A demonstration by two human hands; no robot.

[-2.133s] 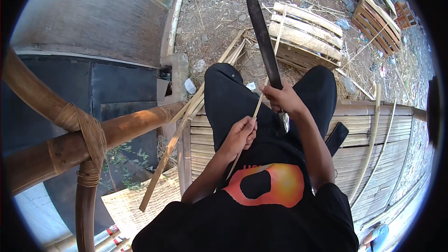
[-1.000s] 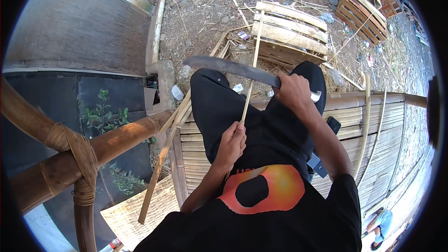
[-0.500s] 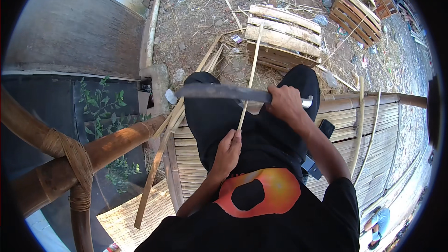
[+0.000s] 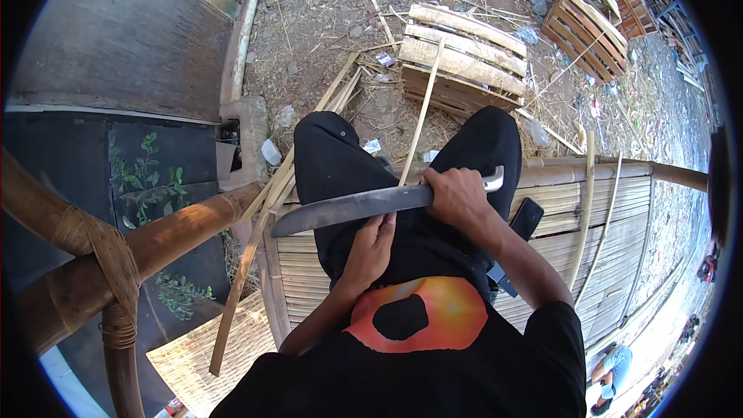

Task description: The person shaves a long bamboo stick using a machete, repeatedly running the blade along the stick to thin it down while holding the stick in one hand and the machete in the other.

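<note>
Far left of the blade [image 4: 348,209]: thick bamboo poles [image 4: 101,263] lashed with a rope binding, lower in the picture than half a second ago. Below the blade's tip, a woven mat [image 4: 186,356] and a loose slat [image 4: 248,263] leaning up toward the tip.

Blade lying nearly level across the lap, tip to the left, lower over the thighs than half a second ago and far from the upright stance of two seconds back.

Just under the blade's middle, left hand [image 4: 371,248], fingers closed narrow on the lower end of a thin strip [image 4: 418,116], knuckles touching the blade's underside. Strip rising from behind the blade, up between the knees, its top end over a pallet [image 4: 464,54] on the ground well above the blade. Strip shown longer above the blade than before.

At the blade's right end, right hand [image 4: 460,197], fingers wrapped tight round the handle, pale butt sticking out to the right.

Right of the handle, bamboo platform [image 4: 611,217] under the legs, with a dark sheath [image 4: 522,224] by the right thigh. More pallets [image 4: 588,23] far above and right of the blade.
</note>
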